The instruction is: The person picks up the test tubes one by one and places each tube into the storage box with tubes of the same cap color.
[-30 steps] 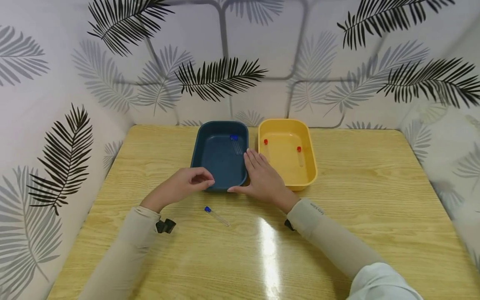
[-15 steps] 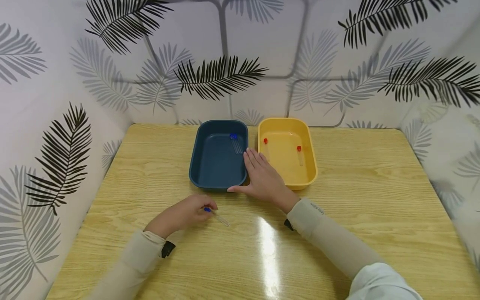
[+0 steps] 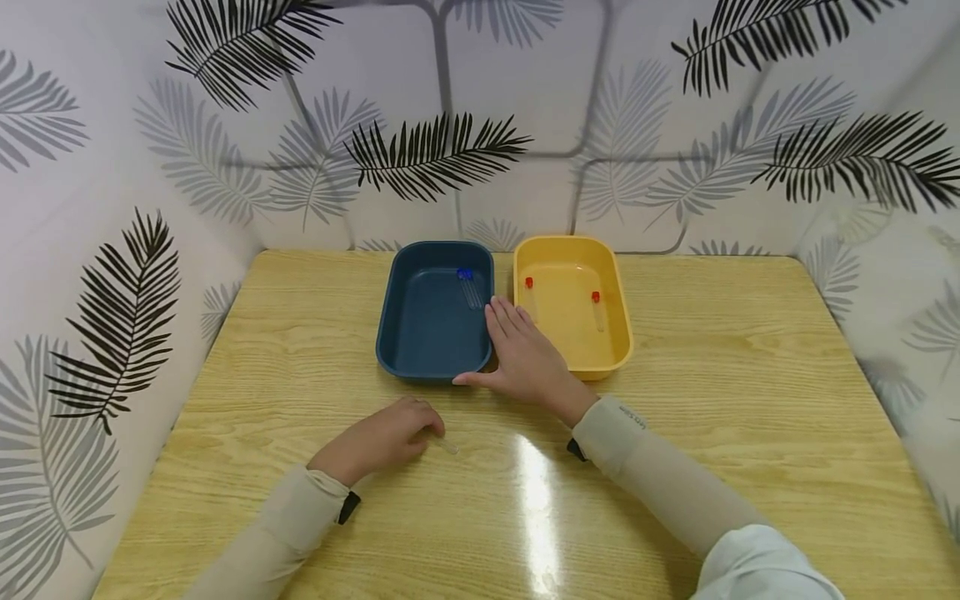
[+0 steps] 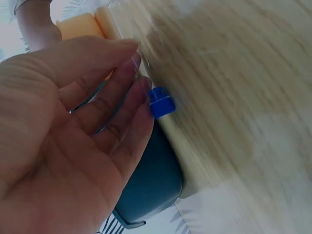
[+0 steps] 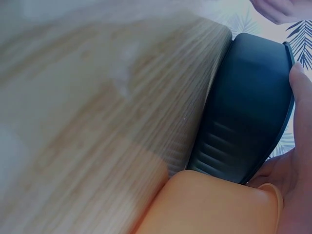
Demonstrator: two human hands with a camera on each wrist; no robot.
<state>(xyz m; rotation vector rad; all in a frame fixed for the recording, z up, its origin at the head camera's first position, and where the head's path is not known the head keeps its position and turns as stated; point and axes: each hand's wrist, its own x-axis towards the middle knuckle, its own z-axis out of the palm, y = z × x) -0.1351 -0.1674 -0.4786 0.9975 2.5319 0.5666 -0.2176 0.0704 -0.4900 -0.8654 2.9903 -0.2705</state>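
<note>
My left hand (image 3: 390,437) is down at the table in front of the blue tray (image 3: 427,333), pinching a clear test tube (image 3: 449,447) between thumb and fingertips. In the left wrist view the tube's blue cap (image 4: 162,102) sticks out beside the fingers; in the head view the hand hides that cap. My right hand (image 3: 525,358) rests at the blue tray's near right corner, fingers straight along its right side and thumb along the front rim. Blue-capped tubes (image 3: 469,287) lie together inside the blue tray, by its right wall.
A yellow tray (image 3: 573,346) stands just right of the blue one, holding two red-capped tubes, one at the left (image 3: 529,287) and one at the right (image 3: 597,308). Both trays sit near the back of the wooden table (image 3: 720,400), before a leaf-patterned backdrop (image 3: 645,192).
My left hand has come from over the blue tray's front edge down to the blue-capped test tube on the table and taken hold of it. My right hand has stayed in place.
</note>
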